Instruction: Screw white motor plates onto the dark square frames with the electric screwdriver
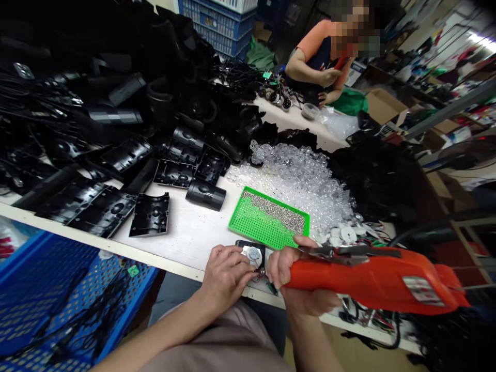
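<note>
Just below the green perforated tray point(258, 230), the left hand point(227, 276) pinches closed on a small black housing point(248, 248) carrying a silver disc point(252, 254), and its fingers partly hide the thin wires point(267, 276) beneath. The right hand point(298, 279) wraps firmly around a glossy orange power tool point(368, 276), its palm hiding the tool's grip.
</note>
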`<act>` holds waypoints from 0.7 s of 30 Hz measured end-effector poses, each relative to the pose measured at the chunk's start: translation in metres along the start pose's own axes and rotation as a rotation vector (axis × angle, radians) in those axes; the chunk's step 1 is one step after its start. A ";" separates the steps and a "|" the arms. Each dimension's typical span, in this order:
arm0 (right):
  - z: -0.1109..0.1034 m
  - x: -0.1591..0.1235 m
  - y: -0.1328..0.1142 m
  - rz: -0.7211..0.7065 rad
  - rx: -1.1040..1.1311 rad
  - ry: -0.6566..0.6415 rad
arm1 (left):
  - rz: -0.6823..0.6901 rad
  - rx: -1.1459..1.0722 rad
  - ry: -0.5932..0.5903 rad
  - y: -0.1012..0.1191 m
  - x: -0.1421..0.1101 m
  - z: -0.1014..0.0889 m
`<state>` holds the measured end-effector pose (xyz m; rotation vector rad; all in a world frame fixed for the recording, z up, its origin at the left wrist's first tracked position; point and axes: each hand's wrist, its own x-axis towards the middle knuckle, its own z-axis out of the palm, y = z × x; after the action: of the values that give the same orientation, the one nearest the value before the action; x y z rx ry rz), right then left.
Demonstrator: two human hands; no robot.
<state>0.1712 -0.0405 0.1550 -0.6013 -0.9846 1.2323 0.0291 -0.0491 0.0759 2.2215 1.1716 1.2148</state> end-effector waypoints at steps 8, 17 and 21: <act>-0.025 0.010 0.002 -0.089 -0.151 0.117 | -0.177 0.123 -0.203 -0.020 -0.010 0.007; -0.040 0.008 0.041 -0.022 -0.155 0.093 | -0.253 0.161 -0.271 -0.025 -0.018 0.022; -0.040 0.006 0.043 -0.003 -0.162 0.060 | -0.275 0.150 -0.276 -0.024 -0.016 0.021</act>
<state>0.1851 -0.0184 0.1015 -0.7591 -1.0404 1.1319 0.0302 -0.0460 0.0405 2.1546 1.4309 0.7082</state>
